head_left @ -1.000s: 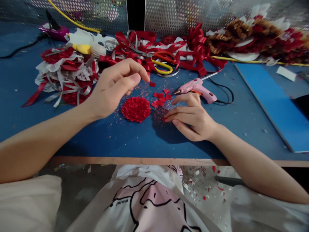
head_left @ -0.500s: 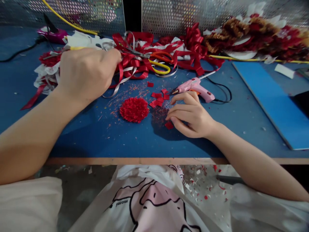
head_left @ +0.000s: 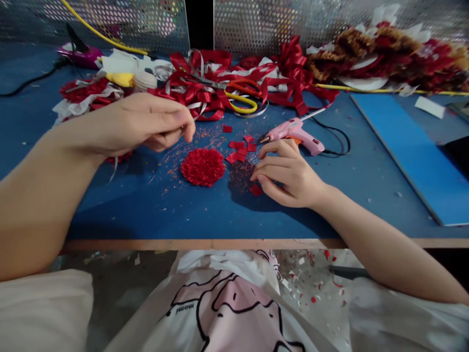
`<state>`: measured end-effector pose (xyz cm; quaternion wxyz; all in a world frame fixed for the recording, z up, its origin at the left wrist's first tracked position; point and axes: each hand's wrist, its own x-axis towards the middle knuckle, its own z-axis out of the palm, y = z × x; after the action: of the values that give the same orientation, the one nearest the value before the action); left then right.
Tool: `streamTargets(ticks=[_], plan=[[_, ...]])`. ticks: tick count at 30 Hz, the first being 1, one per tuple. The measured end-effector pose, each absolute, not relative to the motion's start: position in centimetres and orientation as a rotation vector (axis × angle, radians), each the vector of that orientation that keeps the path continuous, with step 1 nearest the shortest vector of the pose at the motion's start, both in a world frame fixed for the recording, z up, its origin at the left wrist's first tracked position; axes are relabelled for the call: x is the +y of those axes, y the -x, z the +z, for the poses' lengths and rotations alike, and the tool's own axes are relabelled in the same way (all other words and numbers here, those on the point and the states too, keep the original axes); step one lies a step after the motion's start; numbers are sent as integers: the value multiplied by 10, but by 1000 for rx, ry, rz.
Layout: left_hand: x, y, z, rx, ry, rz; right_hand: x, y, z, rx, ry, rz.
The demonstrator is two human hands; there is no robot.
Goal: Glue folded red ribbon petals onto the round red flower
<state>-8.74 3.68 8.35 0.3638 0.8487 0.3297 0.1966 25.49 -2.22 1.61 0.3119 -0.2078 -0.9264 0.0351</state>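
My left hand hangs above the table, left of and above a round red ruffled pompom. Its fingers are bent and pressed together; what they hold, if anything, is hidden. My right hand rests on the table with loosely curled, parted fingers and nothing seen in it. Beside its fingertips lie small red fabric pieces, one of them close to the thumb. Just behind this hand a pink glue gun points its nozzle left.
Red ribbons and scissors with orange and yellow handles lie at the back. A blue board is at the right. Ruffled brown and red material is piled at the back right. A purple tool lies back left.
My left hand has moved right and toward me from over the white and yellow items, which now show behind it. My right hand has stayed nearly still.
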Motion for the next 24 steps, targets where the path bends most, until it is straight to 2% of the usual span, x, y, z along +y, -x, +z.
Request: streamTargets(ticks=[2,4,6,8,12,15,18,24], plan=[[37,90,81,966,-2474,507,-22,-255,16,-2443,533,78],[35,90,77,1283,-2706,539,-22,-254,16,-2438,526,67],[32,90,72,1634,-2819,469,-23,-254,16,-2434,550,60],[32,88,68,1779,-2847,384,-23,-254,15,-2431,596,49],[44,84,57,1381,-2693,814,-23,-254,14,-2410,662,21],[46,75,49,1136,-2157,1094,-23,-254,14,-2407,678,2],[39,65,45,1125,-1878,1101,-24,-253,15,-2420,659,-38],[37,67,39,1273,-1984,1085,-23,-253,14,-2410,635,-71]])
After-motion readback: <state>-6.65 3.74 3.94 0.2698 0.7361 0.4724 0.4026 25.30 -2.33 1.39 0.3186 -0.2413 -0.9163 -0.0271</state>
